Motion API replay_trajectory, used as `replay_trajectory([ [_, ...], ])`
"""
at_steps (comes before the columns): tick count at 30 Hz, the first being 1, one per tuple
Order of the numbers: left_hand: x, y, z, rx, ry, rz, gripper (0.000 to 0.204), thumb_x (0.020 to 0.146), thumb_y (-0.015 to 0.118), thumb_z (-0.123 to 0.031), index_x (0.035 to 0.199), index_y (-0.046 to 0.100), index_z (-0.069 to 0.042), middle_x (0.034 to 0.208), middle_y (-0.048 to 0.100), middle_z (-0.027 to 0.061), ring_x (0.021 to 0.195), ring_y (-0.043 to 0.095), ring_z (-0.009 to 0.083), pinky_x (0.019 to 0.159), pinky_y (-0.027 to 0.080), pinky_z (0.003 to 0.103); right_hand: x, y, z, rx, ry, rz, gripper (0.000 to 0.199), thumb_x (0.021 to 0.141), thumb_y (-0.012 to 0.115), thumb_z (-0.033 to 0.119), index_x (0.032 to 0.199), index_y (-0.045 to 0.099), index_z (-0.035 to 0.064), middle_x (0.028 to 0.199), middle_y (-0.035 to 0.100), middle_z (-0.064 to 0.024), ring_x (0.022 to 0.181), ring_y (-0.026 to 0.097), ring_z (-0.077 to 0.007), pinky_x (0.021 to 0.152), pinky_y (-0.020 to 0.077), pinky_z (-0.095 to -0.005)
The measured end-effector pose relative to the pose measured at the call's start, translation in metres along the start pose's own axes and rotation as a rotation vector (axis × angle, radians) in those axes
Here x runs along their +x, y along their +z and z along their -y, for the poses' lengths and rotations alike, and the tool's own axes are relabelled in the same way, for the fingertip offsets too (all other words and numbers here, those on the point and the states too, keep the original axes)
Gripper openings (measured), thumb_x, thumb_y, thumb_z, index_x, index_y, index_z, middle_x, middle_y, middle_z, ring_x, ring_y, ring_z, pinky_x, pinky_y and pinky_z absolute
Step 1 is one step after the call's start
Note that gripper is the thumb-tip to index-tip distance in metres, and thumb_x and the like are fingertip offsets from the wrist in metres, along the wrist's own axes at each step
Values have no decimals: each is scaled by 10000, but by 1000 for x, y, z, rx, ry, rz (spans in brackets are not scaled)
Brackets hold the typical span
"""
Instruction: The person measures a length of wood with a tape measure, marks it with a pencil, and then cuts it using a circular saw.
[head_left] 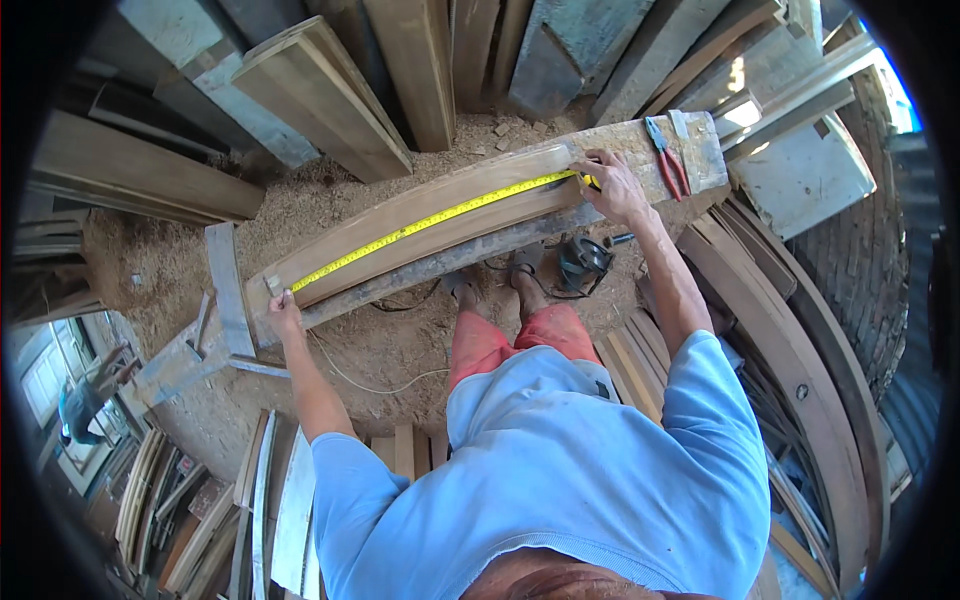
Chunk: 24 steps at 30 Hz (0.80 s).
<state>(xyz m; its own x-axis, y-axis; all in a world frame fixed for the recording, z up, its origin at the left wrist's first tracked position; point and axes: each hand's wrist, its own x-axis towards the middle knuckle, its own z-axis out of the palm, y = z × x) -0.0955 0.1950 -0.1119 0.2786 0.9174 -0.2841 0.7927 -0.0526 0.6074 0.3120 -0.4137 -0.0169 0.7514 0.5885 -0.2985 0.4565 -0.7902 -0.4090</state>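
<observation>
A yellow tape measure (430, 219) is stretched along the face of a wooden board (420, 200) lying on a long narrow bench (634, 146). My left hand (285, 312) pinches the tape's end at the board's left end. At the other end, my right hand (612, 190) is closed around the tape's case, mostly hidden by the fingers, with the fingertips at the board's right end. Pliers (672, 172) with red handles lie on the bench to the right of that hand.
Planks (415, 70) lean upright beyond the bench. A dark power tool (583, 262) with a cord sits on the sawdust-covered floor near my feet. Curved boards (800, 370) are stacked at right, more timber (205, 540) at lower left. Another person (85, 405) is at far left.
</observation>
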Motion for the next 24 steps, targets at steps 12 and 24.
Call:
replay_trajectory([
  [12, -7, 8, -5, 72, 2, -85, 182, 1001, 728, -155, 1045, 700, 20, 962, 725, 89, 858, 632, 163, 807, 528, 339, -7, -2, -35, 50, 50, -93, 540, 822, 759, 88, 1351, 697, 173, 1463, 547, -188, 1366, 483, -399, 1154, 433, -481],
  [24, -2, 4, 5, 69, -17, -132, 167, 1007, 715, -154, 1008, 706, 13, 943, 727, 94, 851, 638, 182, 809, 528, 354, -4, 1, -35, 34, 16, -85, 538, 825, 744, 80, 1350, 689, 185, 1450, 554, -174, 1365, 474, -414, 1163, 432, -492],
])
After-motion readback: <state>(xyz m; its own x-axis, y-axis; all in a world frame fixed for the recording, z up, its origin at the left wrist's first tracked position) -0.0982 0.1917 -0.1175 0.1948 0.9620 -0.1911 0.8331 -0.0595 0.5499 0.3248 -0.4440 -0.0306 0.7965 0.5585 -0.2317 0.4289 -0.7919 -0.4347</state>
